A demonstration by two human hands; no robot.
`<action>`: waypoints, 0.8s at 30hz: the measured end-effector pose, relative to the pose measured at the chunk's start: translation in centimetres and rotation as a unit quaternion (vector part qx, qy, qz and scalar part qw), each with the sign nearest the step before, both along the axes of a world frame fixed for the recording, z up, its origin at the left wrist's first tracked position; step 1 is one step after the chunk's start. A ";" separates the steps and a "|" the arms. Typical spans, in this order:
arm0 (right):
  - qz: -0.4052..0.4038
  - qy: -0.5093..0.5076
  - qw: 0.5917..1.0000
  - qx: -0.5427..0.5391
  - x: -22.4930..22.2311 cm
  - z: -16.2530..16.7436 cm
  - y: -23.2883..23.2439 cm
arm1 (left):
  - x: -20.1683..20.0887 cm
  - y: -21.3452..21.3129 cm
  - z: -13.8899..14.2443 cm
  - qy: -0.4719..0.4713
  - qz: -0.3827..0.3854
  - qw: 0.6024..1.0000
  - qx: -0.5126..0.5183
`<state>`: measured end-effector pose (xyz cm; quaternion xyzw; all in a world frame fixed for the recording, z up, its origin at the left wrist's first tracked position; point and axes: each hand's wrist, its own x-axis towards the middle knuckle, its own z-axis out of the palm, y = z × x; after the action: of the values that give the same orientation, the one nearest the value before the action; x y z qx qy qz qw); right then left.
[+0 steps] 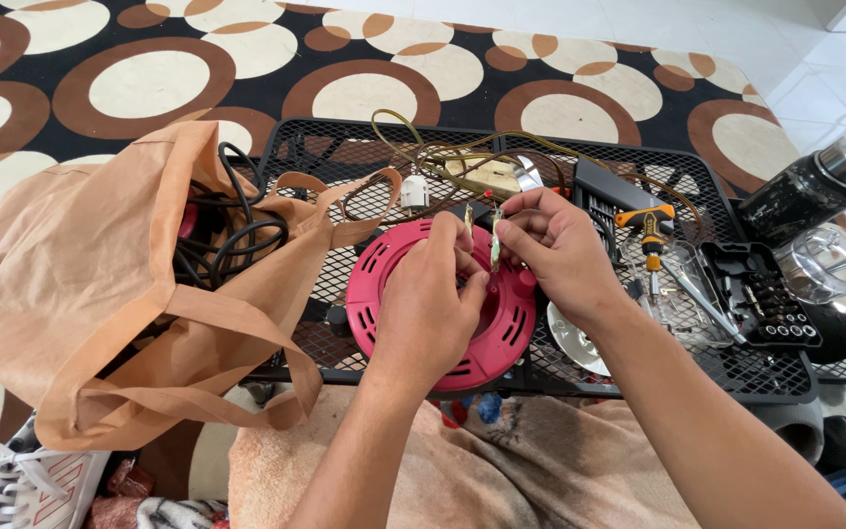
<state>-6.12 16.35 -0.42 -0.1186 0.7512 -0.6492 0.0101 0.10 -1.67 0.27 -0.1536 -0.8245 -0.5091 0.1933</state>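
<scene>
Left hand [430,294] and right hand [555,245] each pinch a thin strip [493,245] above the red reel [443,309] on the mesh table [736,367].

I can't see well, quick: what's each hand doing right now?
Left hand: closed, pinching a thin metal strip over the pink cable reel.
Right hand: closed, pinching another thin strip.

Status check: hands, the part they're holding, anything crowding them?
Left hand and right hand both pinch small metal strips above the pink reel. Brown bag sits left, screwdriver right; wires behind.
</scene>
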 end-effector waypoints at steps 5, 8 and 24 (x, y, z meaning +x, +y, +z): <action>-0.003 -0.003 1.000 0.008 0.1 0.1 -0.1 | 0.0 0.0 0.0 0.001 0.001 1.000 0.000; 0.000 -0.004 1.000 0.010 0.1 0.2 -0.1 | 0.0 0.0 0.0 0.003 0.002 1.000 -0.002; 0.011 -0.011 1.000 0.005 0.1 0.3 0.0 | 0.0 0.0 0.0 0.003 0.002 1.000 0.000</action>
<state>-5.98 16.31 -0.15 -0.1197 0.7532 -0.6463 0.0259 0.10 -1.62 0.24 -0.1537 -0.8243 -0.5082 0.1967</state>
